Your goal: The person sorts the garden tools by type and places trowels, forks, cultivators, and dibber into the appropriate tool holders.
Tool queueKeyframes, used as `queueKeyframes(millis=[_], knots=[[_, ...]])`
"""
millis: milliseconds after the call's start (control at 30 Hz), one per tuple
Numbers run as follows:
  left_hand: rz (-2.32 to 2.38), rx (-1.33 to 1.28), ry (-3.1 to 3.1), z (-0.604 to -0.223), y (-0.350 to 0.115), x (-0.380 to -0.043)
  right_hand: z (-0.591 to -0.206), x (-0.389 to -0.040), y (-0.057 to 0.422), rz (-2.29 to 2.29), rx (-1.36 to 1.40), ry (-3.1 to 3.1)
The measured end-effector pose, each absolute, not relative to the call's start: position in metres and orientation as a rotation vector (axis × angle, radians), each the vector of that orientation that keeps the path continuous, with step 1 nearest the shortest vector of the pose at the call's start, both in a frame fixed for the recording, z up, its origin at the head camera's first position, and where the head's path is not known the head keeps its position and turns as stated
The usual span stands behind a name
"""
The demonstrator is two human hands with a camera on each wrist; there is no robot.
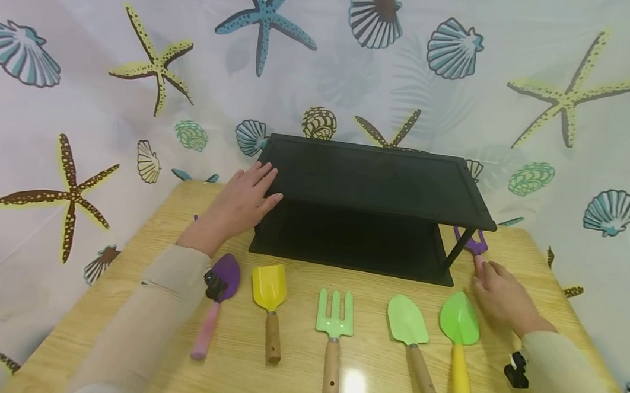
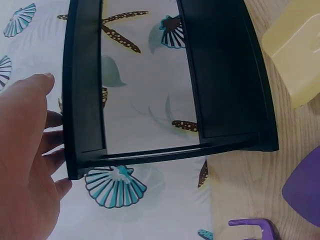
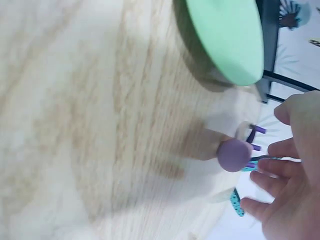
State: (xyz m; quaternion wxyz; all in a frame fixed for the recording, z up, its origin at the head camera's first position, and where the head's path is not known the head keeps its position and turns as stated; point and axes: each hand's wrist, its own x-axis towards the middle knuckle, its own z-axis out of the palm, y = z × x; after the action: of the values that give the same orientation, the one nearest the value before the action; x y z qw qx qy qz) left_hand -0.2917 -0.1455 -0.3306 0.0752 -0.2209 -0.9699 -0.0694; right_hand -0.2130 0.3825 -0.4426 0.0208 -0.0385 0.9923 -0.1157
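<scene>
Over the left end of a black two-tier shelf (image 1: 369,178), my left hand (image 1: 245,202) reaches with its fingers extended. In the left wrist view its fingertips lie right at the edge of the shelf's upper board (image 2: 82,90). To the right of the shelf, my right hand (image 1: 504,295) hovers beside the pink handle of a purple hand fork (image 1: 476,245), its fingers loosely bent. From the right wrist view, the rounded handle end (image 3: 235,155) shows apart from those fingers, with the purple tines beyond it.
A row of garden tools lies in front: a purple trowel (image 1: 229,275), yellow shovel (image 1: 269,286), green fork (image 1: 334,322), pale green trowel (image 1: 407,319) and bright green trowel (image 1: 459,320). Another purple tool (image 2: 265,227) lies left of the shelf. Patterned cloth (image 1: 328,55) hangs behind.
</scene>
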Motion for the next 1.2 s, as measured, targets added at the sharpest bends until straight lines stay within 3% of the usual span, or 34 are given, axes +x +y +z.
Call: queueKeyframes(millis=[367, 1200], knots=[[-0.143, -0.675, -2.899, -0.342, -0.141, -0.299, -0.458, -0.234, 0.385, -0.329, -0.209, 3.121], [-0.089, -0.591, -2.791, -0.357, -0.134, -0.297, -0.484, -0.237, 0.39, -0.575, -0.22, 3.235]])
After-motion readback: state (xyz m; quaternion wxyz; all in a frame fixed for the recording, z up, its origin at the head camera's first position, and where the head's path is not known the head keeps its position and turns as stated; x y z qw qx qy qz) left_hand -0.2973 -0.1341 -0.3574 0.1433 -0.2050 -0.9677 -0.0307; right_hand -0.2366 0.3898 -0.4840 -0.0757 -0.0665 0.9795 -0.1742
